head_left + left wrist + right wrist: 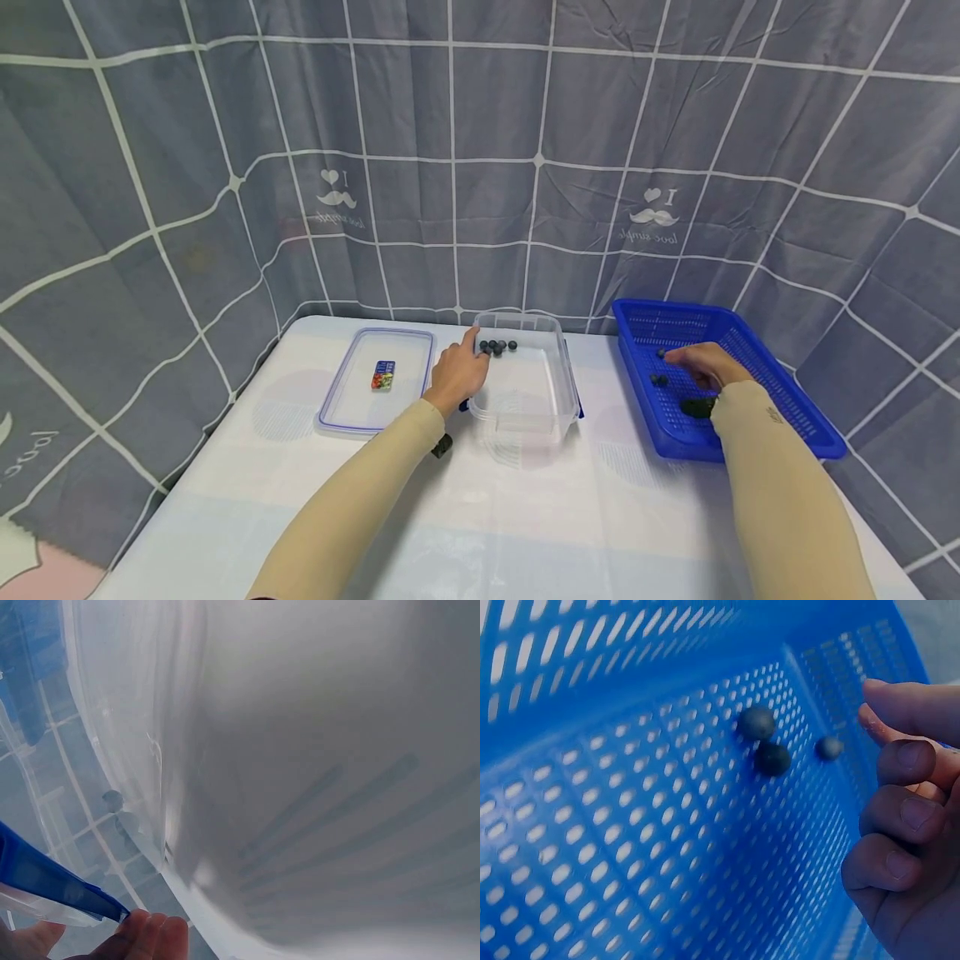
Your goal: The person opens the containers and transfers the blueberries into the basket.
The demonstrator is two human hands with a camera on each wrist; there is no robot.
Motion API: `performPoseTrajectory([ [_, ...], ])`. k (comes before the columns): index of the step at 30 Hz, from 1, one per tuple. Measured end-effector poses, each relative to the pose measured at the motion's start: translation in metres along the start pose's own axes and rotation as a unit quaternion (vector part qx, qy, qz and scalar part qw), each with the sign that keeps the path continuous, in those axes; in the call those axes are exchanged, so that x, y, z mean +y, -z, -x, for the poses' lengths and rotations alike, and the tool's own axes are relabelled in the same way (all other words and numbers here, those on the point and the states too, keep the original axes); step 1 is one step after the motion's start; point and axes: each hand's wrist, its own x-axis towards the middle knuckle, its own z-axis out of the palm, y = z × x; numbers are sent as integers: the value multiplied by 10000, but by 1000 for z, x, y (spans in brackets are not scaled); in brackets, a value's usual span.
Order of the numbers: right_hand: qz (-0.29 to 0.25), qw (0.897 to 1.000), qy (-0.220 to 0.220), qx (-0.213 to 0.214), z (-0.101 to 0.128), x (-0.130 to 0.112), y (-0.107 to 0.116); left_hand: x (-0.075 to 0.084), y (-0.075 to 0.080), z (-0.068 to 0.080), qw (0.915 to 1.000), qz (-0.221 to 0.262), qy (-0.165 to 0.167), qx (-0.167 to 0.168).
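My left hand [459, 371] grips the left wall of a clear plastic food container [525, 400], fingers and thumb on either side near its blue latch [60, 885]. Several blueberries [498, 347] lie at the container's far left. Inside a blue perforated basket [780, 367], my right hand [708, 364] hovers low, thumb and index finger extended with a small gap, the other fingers curled. Nothing shows between its fingertips. One blueberry [829, 748] lies just beyond them; two more blueberries, one of them dark [772, 759], sit together on the basket floor.
A clear lid with a blue seal [348, 375] lies flat on the white table [480, 517], left of the container, with a colourful label [383, 376] on it. Behind the table hangs a grey curtain [495, 200] with white grid lines. The basket stands at the table's right edge.
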Motion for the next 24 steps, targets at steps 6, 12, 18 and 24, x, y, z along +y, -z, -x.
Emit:
performPoseTrajectory([
  [6,396,9973,620,79,-3,-33,-12,-1,0,3,10000,11,-15,-9],
  [12,532,9941,944,-48,1,-79,-25,-1,0,2,10000,5,-29,-30],
  [18,389,9928,1115,-224,1,-106,-42,-2,-1,4,10000,42,-16,-75],
  [24,292,9924,1133,-373,-3,-129,-60,-1,1,2,10000,-11,-52,-41],
])
